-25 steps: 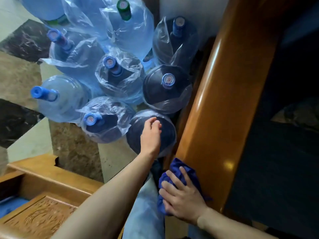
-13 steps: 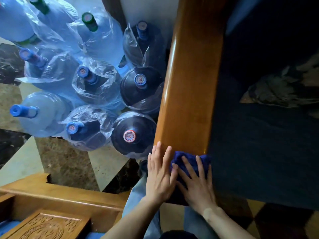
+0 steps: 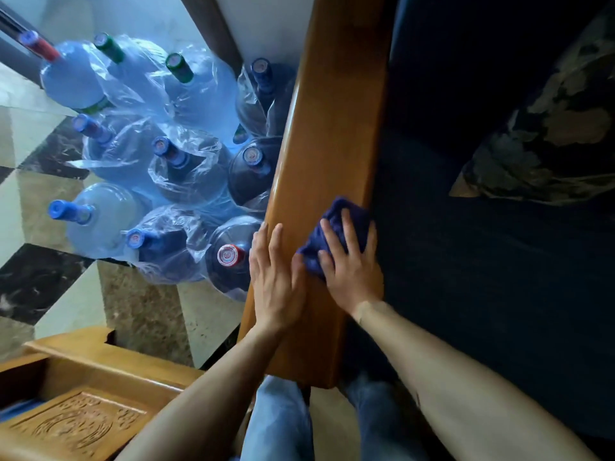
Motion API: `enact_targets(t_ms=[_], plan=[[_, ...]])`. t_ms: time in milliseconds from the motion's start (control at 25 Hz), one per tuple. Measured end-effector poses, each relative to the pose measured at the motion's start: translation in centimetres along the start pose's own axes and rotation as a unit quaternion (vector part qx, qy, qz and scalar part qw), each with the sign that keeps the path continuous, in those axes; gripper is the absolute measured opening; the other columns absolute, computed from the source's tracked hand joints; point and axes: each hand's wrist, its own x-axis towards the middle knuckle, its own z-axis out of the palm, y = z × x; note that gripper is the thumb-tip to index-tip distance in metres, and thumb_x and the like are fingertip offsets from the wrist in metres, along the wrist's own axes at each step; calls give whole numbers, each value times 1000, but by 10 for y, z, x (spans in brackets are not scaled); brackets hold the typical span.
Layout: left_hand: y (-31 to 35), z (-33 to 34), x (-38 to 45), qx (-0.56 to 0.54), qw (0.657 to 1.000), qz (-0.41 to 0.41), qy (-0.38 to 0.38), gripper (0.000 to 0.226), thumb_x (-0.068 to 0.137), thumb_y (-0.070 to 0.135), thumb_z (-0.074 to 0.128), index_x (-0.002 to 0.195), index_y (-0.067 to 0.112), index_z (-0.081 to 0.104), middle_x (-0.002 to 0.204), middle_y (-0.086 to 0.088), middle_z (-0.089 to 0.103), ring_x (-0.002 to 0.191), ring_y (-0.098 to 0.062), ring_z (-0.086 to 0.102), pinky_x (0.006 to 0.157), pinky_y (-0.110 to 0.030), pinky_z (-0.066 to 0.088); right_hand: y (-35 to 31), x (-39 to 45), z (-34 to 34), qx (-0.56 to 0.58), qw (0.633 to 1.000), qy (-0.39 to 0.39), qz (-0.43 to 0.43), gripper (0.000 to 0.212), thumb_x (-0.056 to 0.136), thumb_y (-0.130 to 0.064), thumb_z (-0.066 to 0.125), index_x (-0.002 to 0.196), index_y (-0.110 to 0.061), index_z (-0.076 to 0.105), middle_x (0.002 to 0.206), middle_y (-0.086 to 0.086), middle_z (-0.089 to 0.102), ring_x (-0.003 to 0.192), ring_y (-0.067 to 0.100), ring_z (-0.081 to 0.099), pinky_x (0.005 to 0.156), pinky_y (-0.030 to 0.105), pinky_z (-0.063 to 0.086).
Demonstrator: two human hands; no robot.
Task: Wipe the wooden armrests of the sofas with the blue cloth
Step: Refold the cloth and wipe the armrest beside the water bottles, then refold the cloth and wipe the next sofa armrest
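1. Along the right of the view, a dark sofa (image 3: 482,261) is seen from above, with a patterned cushion (image 3: 545,134) lying on its seat, well apart from the hands.
2. Beside it, the armrest (image 3: 332,128) runs away from the person as a long polished wooden rail; it is the surface being wiped, and its far length is judged not yet covered by this pass.
3. To the left of the rail, water jugs (image 3: 173,168) are crowded on the tiled floor, several wrapped in clear plastic; they stand close against the armrest's outer side, so little room is left for wiping that face.
4. At bottom left, a carved wooden piece (image 3: 76,424) is seen, probably another sofa's armrest awaiting its turn.
5. The left hand (image 3: 276,277) is laid flat and open on the rail's outer edge, grasping nothing; it is judged to be placed there as a brace.
6. The right hand (image 3: 349,261) is spread over the cloth (image 3: 336,214), pressing it down rather than clenching it.
7. The cloth is bunched on the armrest's inner edge, next to the seat, so that it can be pushed along the wood.
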Motion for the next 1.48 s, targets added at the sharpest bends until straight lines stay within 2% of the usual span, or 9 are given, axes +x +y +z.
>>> enact_targets(t_ms=[240,360,480,640,840,1000,1160,1280,1480], plan=[[-9,-15,-70,26,998,-50,-38,55,94,20,45,149,14,41,157,-7,36,141,-28,37,117,-44,31,-35,-127,9,-99,975,-121,-155,64,92,-56,53,151,-38,38,165,-8,21,150,47,10,108,75,24],[-22,-14,-93,61,993,-97,-26,57,90,25,48,146,19,45,146,-5,44,123,-30,49,107,-47,40,-15,-117,-14,63,980,-111,-150,46,92,-38,56,138,-36,55,165,-4,25,151,34,24,117,57,26],[-18,-14,-75,24,995,-73,-59,61,90,29,61,147,21,41,136,-3,43,120,-23,51,102,-39,47,15,-94,-39,204,976,-72,-4,48,84,-15,70,130,-20,58,159,2,34,140,23,40,113,34,34],[-8,-12,-56,5,988,-80,-130,43,91,23,62,132,24,50,120,-2,52,111,-24,58,91,-41,51,12,-76,-48,45,988,-147,5,57,87,-32,71,140,-27,50,133,-2,51,119,22,53,96,39,48],[-15,-35,-68,55,982,-56,-172,16,95,26,61,109,20,54,109,-2,52,104,-23,51,81,-36,45,-10,-83,-59,-31,988,-150,-24,19,84,-25,67,102,-26,60,110,-5,54,110,23,50,87,40,47],[-33,-73,-100,-87,989,-52,-106,17,90,13,67,106,12,61,104,-5,53,100,-24,55,90,-35,44,-40,-97,-79,23,973,-225,-37,18,82,-29,62,94,-33,49,82,-14,63,86,23,63,78,37,48],[-63,-135,-141,-191,979,-70,14,17,84,4,74,98,10,66,100,-2,55,91,-14,55,86,-22,44,-105,-110,-105,135,961,-224,-84,21,78,-26,73,92,-37,61,75,-15,68,73,12,64,71,35,55],[-82,-193,-173,-300,948,-75,79,19,88,1,72,95,13,61,111,-7,62,98,-16,61,90,-27,50,-171,-122,-120,230,933,-227,-158,22,79,-12,78,92,-29,71,79,-11,72,73,4,65,72,27,53],[-110,-290,-229,-368,906,-75,196,15,92,9,70,97,17,57,83,3,61,70,2,57,68,-15,50,-286,-156,-131,308,885,-247,-248,29,79,2,79,101,-17,74,87,-5,75,81,5,66,75,14,51]])
